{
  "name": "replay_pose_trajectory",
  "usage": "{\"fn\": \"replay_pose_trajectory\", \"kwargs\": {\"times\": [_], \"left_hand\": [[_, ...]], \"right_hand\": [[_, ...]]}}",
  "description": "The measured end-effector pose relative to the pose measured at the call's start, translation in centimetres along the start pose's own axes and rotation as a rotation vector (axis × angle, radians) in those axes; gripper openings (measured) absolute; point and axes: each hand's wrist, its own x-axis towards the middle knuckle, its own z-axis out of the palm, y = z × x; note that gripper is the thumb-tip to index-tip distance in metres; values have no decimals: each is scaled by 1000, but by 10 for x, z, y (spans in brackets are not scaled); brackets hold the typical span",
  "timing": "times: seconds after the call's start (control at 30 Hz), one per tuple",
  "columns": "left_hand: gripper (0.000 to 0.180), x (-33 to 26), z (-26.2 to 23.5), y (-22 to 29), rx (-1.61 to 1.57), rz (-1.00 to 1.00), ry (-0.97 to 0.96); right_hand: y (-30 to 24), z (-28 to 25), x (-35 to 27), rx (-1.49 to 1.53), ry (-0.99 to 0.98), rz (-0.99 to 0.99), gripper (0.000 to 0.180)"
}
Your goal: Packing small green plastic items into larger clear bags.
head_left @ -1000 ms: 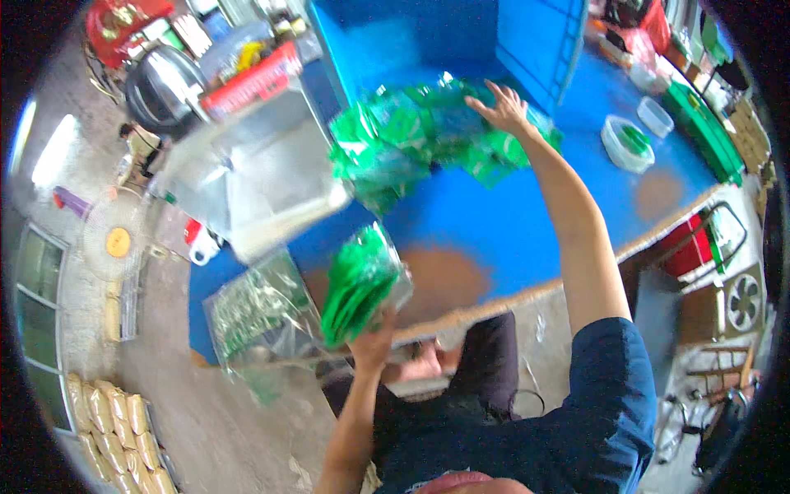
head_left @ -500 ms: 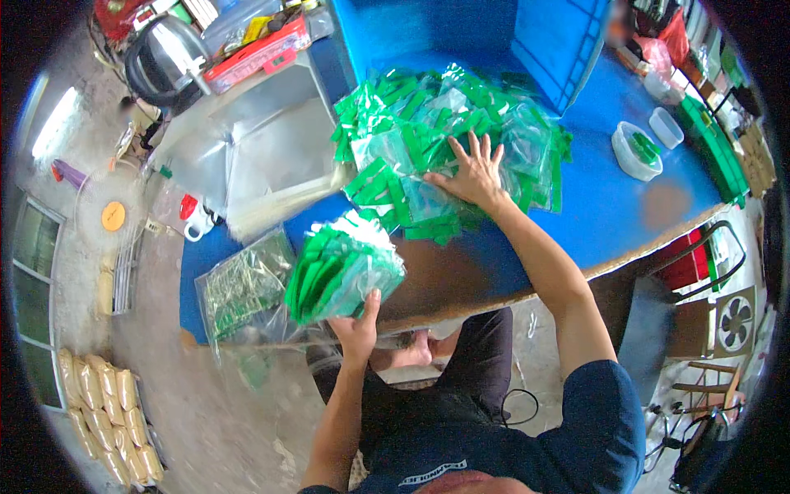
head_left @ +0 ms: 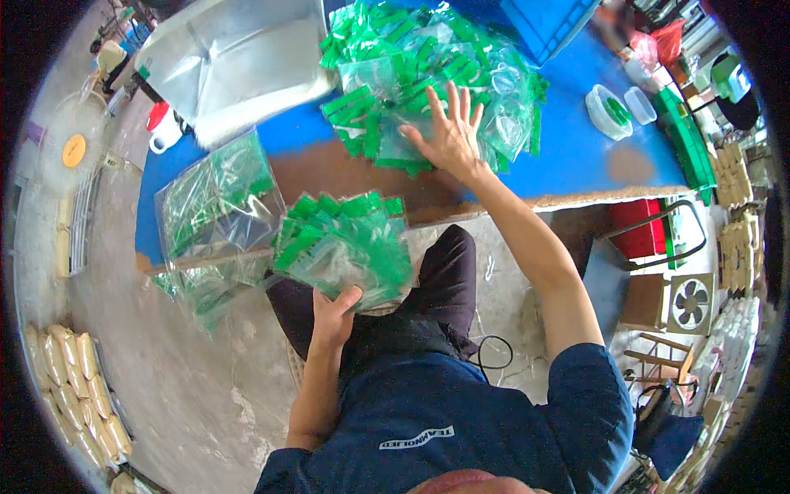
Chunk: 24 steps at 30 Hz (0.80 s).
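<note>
Fanned out in my left hand (head_left: 336, 317) is a stack of clear plastic bags with green bands (head_left: 346, 247); the thumb presses on top and the fingers are hidden beneath. It is held over my lap, in front of the table edge. My right hand (head_left: 453, 136) lies with fingers spread on the near side of a big loose pile of similar green-and-clear bags (head_left: 387, 82). At the table's left corner rests a larger clear plastic bag (head_left: 218, 202) with green-banded bags inside, partly hanging over the edge.
A metal tray (head_left: 239, 62) stands at the back left, with a red-and-white cup (head_left: 164, 132) beside it. Behind the pile is a blue crate (head_left: 547, 29). Farther right sit a plastic tub (head_left: 607, 114) and its lid (head_left: 639, 105). The blue tabletop (head_left: 568, 156) has a worn front edge.
The view has tipped downward, so table things sit higher. The stack in my left hand has turned flatter and fanned toward me. My right hand stays spread on the pile.
</note>
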Motion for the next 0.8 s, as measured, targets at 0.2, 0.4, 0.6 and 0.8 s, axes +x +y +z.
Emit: {"fn": "replay_pose_trajectory", "kwargs": {"times": [0.2, 0.4, 0.6, 0.8], "left_hand": [[72, -17, -30, 0, -205, -138, -135], [59, -2, -38, -28, -460, -163, -141], [52, 9, -6, -19, -502, -101, -28], [59, 4, -43, -29, -317, -42, -80]], "right_hand": [[-44, -17, -64, 51, -71, -339, 74], [-84, -49, -104, 64, -53, -477, 35], [-82, -46, -50, 485, -261, -397, 28], [-69, 22, -7, 123, -38, -717, 48]]}}
